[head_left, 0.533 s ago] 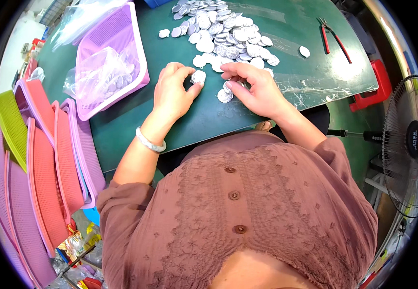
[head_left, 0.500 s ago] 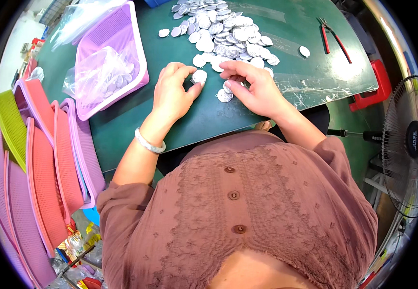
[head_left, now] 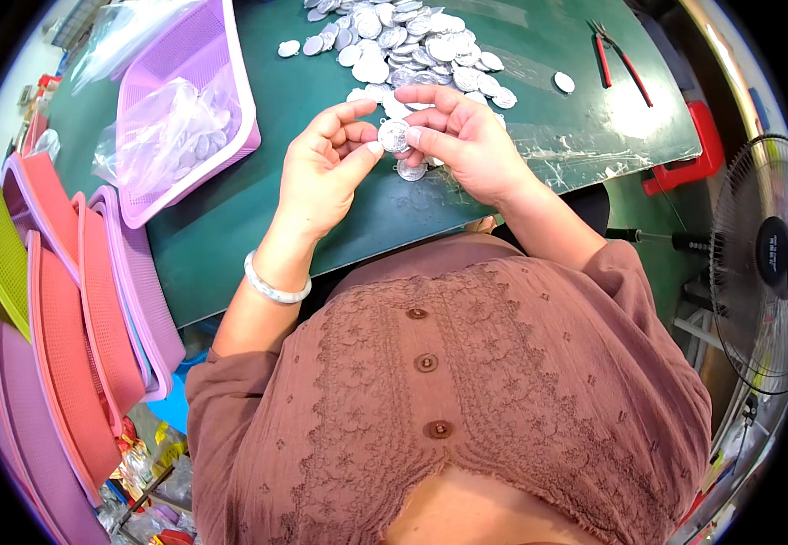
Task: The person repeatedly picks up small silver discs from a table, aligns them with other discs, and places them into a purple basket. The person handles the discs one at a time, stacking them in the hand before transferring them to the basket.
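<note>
A round silver medal point(head_left: 394, 135) with a raised pattern and a small loop is held up between my two hands. My left hand point(head_left: 326, 168) pinches its left edge, thumb in front and fingers curled behind. From the other side, my right hand point(head_left: 468, 145) grips the medal's right edge between thumb and fingers. Just below them another silver medal point(head_left: 411, 172) lies on the green table, partly hidden by my right hand. Beyond my fingers spreads a heap of similar silver medals point(head_left: 403, 50).
To the left, a purple plastic basket point(head_left: 247, 109) holds a clear bag of medals point(head_left: 196, 136). Stacked pink, purple and green baskets point(head_left: 76, 336) stand beside the table. Red-handled pliers point(head_left: 625, 68) and a single medal point(head_left: 564, 83) lie at right; a fan point(head_left: 757, 263) stands beyond the edge.
My hands have come together. The medal from my left hand is now between both hands, its patterned face showing. The whole view has shifted slightly.
</note>
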{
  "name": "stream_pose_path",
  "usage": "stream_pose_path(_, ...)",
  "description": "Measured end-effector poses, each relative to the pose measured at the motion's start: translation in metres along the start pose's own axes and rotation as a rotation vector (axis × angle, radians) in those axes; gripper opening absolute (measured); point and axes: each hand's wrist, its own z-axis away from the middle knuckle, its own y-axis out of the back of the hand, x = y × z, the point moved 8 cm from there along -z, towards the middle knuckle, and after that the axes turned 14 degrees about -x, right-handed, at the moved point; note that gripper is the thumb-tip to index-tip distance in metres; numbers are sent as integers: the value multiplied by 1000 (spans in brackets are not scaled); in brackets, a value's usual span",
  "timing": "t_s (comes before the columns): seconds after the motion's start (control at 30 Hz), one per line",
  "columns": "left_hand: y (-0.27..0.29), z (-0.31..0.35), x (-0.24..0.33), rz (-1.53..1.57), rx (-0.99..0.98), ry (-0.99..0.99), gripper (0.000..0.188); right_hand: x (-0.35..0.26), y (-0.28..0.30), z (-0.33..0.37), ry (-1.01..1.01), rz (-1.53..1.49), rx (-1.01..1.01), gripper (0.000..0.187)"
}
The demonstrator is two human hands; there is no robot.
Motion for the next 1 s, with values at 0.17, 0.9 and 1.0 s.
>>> stream_pose_path(0.17, 4, 6, -8, 95, 101, 87, 29, 0, -1, 1, 33, 33, 29, 40)
stream_pose_path(0.9, -7, 16, -28, 844, 20, 72, 44, -32, -14, 14, 180, 1137, -48, 53)
stream_pose_path(1.0, -6, 17, -29, 843, 40, 84, 44, -24, -16, 14, 158, 1260, -138, 57)
